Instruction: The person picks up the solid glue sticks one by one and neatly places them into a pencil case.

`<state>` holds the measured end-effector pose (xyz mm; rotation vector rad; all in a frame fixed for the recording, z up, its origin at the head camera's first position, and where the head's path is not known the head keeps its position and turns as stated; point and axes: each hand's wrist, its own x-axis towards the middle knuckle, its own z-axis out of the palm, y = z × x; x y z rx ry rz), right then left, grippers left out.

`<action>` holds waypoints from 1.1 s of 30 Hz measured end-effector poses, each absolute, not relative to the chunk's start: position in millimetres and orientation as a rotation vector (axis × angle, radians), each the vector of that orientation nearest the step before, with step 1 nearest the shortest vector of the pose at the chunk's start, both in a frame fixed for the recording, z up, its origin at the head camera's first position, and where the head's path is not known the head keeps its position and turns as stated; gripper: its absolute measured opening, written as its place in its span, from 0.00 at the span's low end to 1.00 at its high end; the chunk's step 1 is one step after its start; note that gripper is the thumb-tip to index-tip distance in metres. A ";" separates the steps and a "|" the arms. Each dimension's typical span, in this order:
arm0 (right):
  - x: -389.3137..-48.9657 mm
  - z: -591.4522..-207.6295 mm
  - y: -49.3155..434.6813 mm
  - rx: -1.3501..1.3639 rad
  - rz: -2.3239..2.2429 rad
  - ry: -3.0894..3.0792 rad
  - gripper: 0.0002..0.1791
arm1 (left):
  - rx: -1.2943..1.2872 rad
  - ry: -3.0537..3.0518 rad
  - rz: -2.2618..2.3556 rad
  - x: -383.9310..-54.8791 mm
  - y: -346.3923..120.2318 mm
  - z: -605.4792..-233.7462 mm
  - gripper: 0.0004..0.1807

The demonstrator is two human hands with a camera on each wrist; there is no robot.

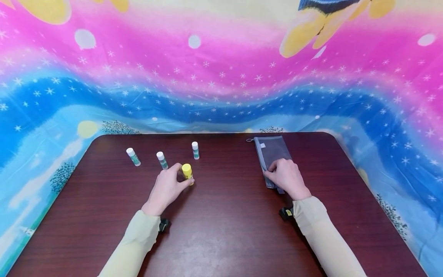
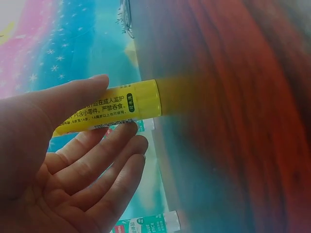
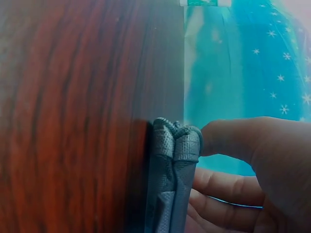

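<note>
Head view: the left hand is pinching a yellow tube, in from the desk's far edge; the right hand is touching a grey pouch toward the far right corner; left wrist view: lower fingers are hanging loose; right wrist view: the thumb is meeting the pouch's edge, grip unclear.

We see a yellow tube with black print, three teal-and-white glue sticks farther off, a grey pouch on the right, cream sleeves, a reddish-brown wood-grained table and, on the far side, a pink-and-blue backdrop sprinkled with white snowflakes.
</note>
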<state>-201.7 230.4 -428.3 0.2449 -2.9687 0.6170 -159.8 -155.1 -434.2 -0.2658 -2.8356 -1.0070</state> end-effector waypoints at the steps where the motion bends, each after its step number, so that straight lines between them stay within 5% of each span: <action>1: -201.9 -428.2 230.5 0.255 0.618 -2.966 0.08 | -0.262 -2.835 -1.009 -160.0 -155.0 -434.2 0.19; 33: -204.8 -421.0 223.8 0.195 0.819 -2.935 0.05 | -0.287 -2.714 -1.184 -173.9 -152.0 -422.1 0.20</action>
